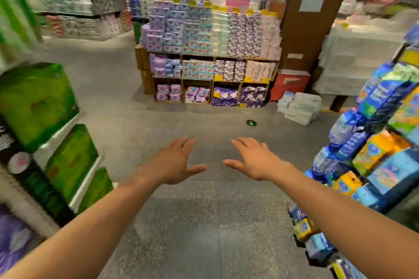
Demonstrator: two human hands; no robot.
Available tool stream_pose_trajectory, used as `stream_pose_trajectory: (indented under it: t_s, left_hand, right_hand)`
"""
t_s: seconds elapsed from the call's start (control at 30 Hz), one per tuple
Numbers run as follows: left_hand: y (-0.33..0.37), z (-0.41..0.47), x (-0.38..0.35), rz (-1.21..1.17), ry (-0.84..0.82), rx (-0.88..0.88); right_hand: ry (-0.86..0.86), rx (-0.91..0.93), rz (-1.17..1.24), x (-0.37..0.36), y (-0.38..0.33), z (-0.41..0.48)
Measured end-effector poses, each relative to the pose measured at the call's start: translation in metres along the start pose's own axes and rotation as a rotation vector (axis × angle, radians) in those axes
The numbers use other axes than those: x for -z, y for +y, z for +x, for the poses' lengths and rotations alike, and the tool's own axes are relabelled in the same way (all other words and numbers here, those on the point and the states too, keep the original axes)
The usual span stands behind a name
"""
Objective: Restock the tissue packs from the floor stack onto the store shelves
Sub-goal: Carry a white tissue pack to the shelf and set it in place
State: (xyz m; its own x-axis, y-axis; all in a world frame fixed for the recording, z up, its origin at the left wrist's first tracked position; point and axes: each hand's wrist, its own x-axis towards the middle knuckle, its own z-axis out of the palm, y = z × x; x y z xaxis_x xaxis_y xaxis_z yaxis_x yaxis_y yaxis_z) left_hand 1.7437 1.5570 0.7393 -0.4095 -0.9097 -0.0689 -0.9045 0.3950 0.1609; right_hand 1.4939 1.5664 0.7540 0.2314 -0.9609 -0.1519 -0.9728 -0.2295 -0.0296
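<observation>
Now: L hand, R hand (splayed)

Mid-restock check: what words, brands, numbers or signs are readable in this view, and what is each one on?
None can be read; the view is blurred.
Yellow tags on the centre shelves: too small.
Sheet on the brown pillar: blurred.
Red box: print blurred.
White floor stack: no readable print.
Green packs, left: blurred.
Blue packs, right: lettering blurred.
</observation>
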Motion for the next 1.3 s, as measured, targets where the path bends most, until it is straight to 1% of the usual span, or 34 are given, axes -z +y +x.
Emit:
stream_pose_trajectory:
  t_s: [0.13, 0.23, 0.33, 0.47, 0.6, 0.7, 0.87, 0.97, 1.1, 1.2, 1.3]
  left_hand:
    - [-0.024, 0.116, 0.006, -0.099, -0.095, -0.066]
    - [-0.035, 0.199, 0.006, -0.100, -0.178, -0.140]
    - [-0.035, 0.280, 0.002, -0.111, -0.227, -0.211]
    - [-0.018, 0.399, -0.018, -0.103, -0.262, -0.309]
    - [0.017, 0.525, -0.037, -0.106, -0.315, -0.362]
    - [0.040, 0.615, -0.034, -0.114, -0.356, -0.378]
    - [0.075, 0.760, -0.016, -0.105, -0.346, -0.414]
    - [0.094, 0.840, -0.016, -0.137, -0.335, -0.439]
    - [0.119, 0.959, -0.027, -0.114, -0.332, -0.495]
    - [0.145, 1.063, -0.029, -0.105, -0.290, -0.556]
    - [0.177, 1.173, -0.027, -0.086, -0.285, -0.583]
  right_hand:
    - [-0.011, -0.175, 0.096, 0.007, 0.043, 0.068]
    - [-0.019, -0.292, 0.159, 0.007, 0.084, 0.110]
    - [-0.070, -0.400, 0.245, 0.001, 0.127, 0.147]
    - [-0.130, -0.486, 0.313, -0.010, 0.196, 0.207]
    - [-0.082, -0.530, 0.371, -0.022, 0.293, 0.276]
    - [-0.079, -0.569, 0.401, 0.000, 0.369, 0.330]
    - [-0.054, -0.598, 0.359, 0.039, 0.482, 0.416]
    - [-0.087, -0.629, 0.356, 0.044, 0.542, 0.465]
    - [-0.072, -0.686, 0.315, 0.039, 0.627, 0.543]
    - [-0.063, -0.697, 0.345, 0.034, 0.698, 0.608]
    - [-0.044, -0.738, 0.396, 0.053, 0.766, 0.660]
